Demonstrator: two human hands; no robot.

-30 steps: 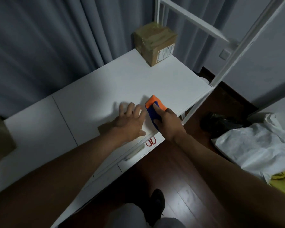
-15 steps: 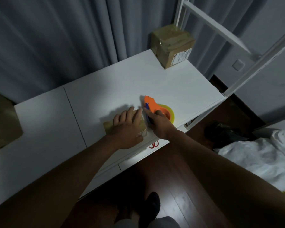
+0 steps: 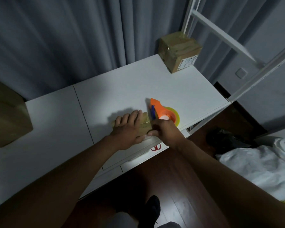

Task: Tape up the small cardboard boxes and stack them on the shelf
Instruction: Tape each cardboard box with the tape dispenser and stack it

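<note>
The left hand [image 3: 128, 129] lies flat on the small cardboard box [image 3: 144, 124], fingers straight, pressing it onto the table [image 3: 130, 86] near the front edge. The right hand [image 3: 166, 130] has its fingers curled round the handle of the orange tape dispenser [image 3: 160, 109], which sits against the box's right side.

The box is light and close to the edge, so a hard pull on the tape could drag or tip it off if the pressing hand eases. The dispenser's cutting edge is just beside the left fingertips, so a slip could nick them. Tape run at a slant would likely wrinkle or miss the seam.

The table is white with a seam across its top and drawers in front; red scissors [image 3: 156, 147] lie just below the hands. A taped box [image 3: 179, 53] stands at the far right corner beside a white shelf frame [image 3: 220, 30]. Grey curtains [image 3: 72, 38] hang behind, the floor [image 3: 179, 203] is dark wood, and a white sheet [image 3: 257, 167] lies to the right.
</note>
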